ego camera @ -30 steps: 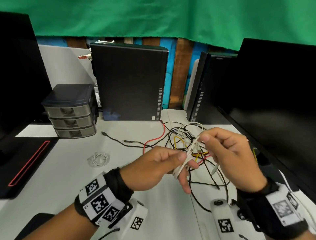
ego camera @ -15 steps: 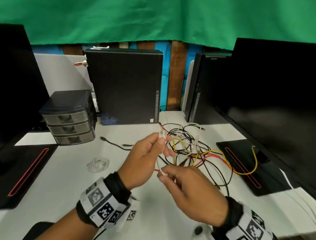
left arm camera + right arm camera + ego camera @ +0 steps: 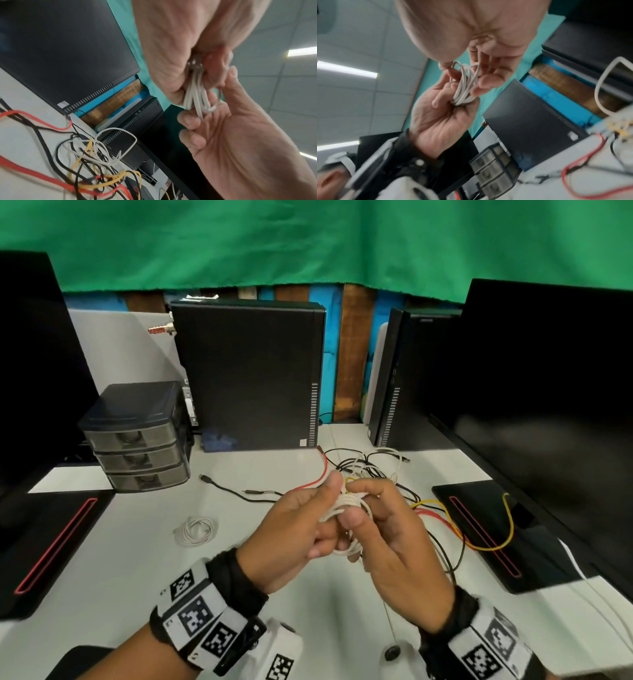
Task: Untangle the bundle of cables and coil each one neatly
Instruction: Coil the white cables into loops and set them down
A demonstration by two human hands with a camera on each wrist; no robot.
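A white cable (image 3: 343, 506) is wound into several loops and held between both hands above the table. My left hand (image 3: 322, 510) grips the loops with thumb on top and fingers curled below. Facing it, my right hand (image 3: 363, 508) pinches the same loops with thumb and fingers. The left wrist view shows the looped white cable (image 3: 197, 94) clamped in my left hand (image 3: 193, 75). In the right wrist view the loops (image 3: 465, 86) run between both hands. Behind the hands lies the tangle (image 3: 371, 469) of black, white, red and yellow cables. One coiled white cable (image 3: 196, 530) rests on the table at left.
A dark three-drawer unit (image 3: 137, 436) stands at back left, with a black computer tower (image 3: 253, 374) and a second tower (image 3: 390, 381) behind the tangle. A monitor (image 3: 548, 388) and its base (image 3: 479, 529) border the right. Another base (image 3: 51, 542) lies left. A loose black cable (image 3: 236, 493) crosses mid-table.
Half a second ago my right hand was lower, drawing the white cable downward. It has risen back to the left hand, and the cable now sits in loops between both hands.
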